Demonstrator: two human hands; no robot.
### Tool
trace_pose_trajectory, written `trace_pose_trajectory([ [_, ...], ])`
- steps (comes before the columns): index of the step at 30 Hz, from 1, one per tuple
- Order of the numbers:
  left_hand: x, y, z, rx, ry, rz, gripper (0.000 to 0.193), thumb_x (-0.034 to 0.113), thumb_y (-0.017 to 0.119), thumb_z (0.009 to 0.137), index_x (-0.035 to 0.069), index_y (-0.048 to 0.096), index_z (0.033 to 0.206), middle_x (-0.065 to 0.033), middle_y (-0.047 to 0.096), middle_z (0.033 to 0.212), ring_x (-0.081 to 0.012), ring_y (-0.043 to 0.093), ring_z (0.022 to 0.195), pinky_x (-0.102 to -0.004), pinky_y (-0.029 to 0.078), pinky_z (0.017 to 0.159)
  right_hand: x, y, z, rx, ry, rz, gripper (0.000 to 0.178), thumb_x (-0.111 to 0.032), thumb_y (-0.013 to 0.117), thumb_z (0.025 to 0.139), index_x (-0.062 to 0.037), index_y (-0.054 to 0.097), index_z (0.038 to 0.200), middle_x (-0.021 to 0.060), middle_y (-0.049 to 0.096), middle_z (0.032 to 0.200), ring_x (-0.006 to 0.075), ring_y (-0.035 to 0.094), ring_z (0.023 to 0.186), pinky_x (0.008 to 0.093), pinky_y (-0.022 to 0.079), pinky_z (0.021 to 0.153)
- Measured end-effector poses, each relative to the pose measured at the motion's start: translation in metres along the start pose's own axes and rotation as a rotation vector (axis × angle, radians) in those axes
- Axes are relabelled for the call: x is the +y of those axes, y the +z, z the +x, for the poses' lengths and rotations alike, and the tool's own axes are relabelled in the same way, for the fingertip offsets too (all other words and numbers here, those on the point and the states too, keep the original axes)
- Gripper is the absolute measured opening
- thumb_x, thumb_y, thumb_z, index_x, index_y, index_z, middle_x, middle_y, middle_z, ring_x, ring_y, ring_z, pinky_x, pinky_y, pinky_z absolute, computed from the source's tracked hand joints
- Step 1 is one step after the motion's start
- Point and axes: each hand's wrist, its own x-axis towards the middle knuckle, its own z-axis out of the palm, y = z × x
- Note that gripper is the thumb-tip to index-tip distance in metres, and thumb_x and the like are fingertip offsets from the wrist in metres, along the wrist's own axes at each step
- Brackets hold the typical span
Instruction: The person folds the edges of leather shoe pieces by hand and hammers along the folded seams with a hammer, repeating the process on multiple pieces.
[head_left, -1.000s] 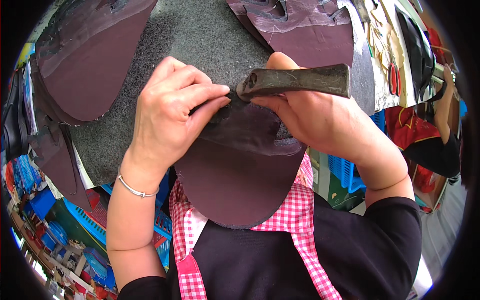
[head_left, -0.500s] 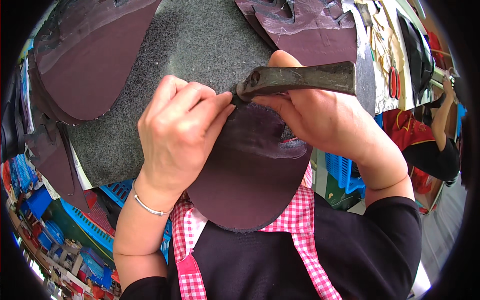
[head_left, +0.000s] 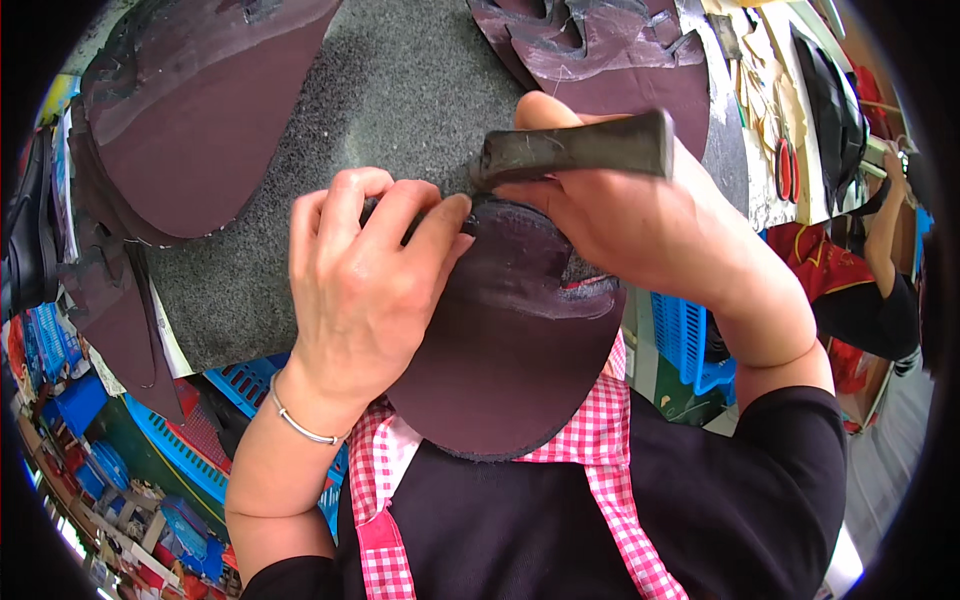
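Note:
A dark maroon leather piece (head_left: 500,350) with a rounded lower edge hangs over the near edge of the stone slab toward my apron. My left hand (head_left: 365,275) pinches the upper left edge of this piece between thumb and forefinger, the other fingers curled. My right hand (head_left: 640,230) is closed around a hammer (head_left: 580,148). The hammer's dark metal head lies across above the knuckles, its round face close to my left fingertips at the leather's far edge. The handle is hidden by the hand. Whether the face touches the leather I cannot tell.
The grey speckled slab (head_left: 400,100) carries stacked maroon leather pieces (head_left: 215,150) at the left and more leather pieces (head_left: 630,70) at the far right. Red-handled scissors (head_left: 787,170) lie beyond. Blue plastic baskets (head_left: 685,340) stand below. Another person's arm (head_left: 885,220) shows at right.
The hammer head has tipped and shifted slightly, its far end now further left. My left fingers have loosened and moved a little to the right along the leather's edge.

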Motion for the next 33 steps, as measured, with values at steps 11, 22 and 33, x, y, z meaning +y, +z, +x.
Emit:
trace_pose_trajectory([
  [11, -0.02, -0.001, -0.001, -0.137, -0.037, 0.029, 0.04, 0.04, 0.088, 0.086, 0.012, 0.061, 0.093, -0.0059, 0.056, 0.085, -0.0276, 0.064, 0.084, -0.0426, 0.053, 0.071, -0.006, 0.002, 0.003, 0.078, -0.088, 0.514, 0.024, -0.019, 0.069, 0.101, -0.0005, 0.061, 0.115, 0.0177, 0.072, 0.077, 0.0376, 0.076, 0.066, 0.0508, 0.058, 0.054],
  [22, -0.162, -0.188, 0.097, 0.01, -0.15, 0.452, 0.031, 0.022, 0.086, 0.094, 0.001, 0.065, 0.083, -0.0122, 0.065, 0.087, -0.0318, 0.063, 0.082, -0.0447, 0.05, 0.074, 0.084, 0.006, -0.019, 0.456, 0.348, 0.617, 0.016, -0.018, 0.073, 0.105, -0.0069, 0.064, 0.11, 0.0169, 0.073, 0.083, 0.0425, 0.076, 0.078, 0.0503, 0.057, 0.065],
  [33, -0.194, 0.025, 0.347, 0.092, -0.04, 0.31, 0.033, 0.023, 0.062, 0.109, 0.003, 0.078, 0.131, -0.0238, 0.078, 0.127, -0.0431, 0.073, 0.122, -0.0524, 0.057, 0.11, 0.097, 0.031, -0.013, 0.449, 0.431, 0.303, 0.024, -0.024, 0.073, 0.106, -0.0063, 0.057, 0.111, 0.0176, 0.068, 0.069, 0.0422, 0.074, 0.066, 0.0493, 0.056, 0.056],
])
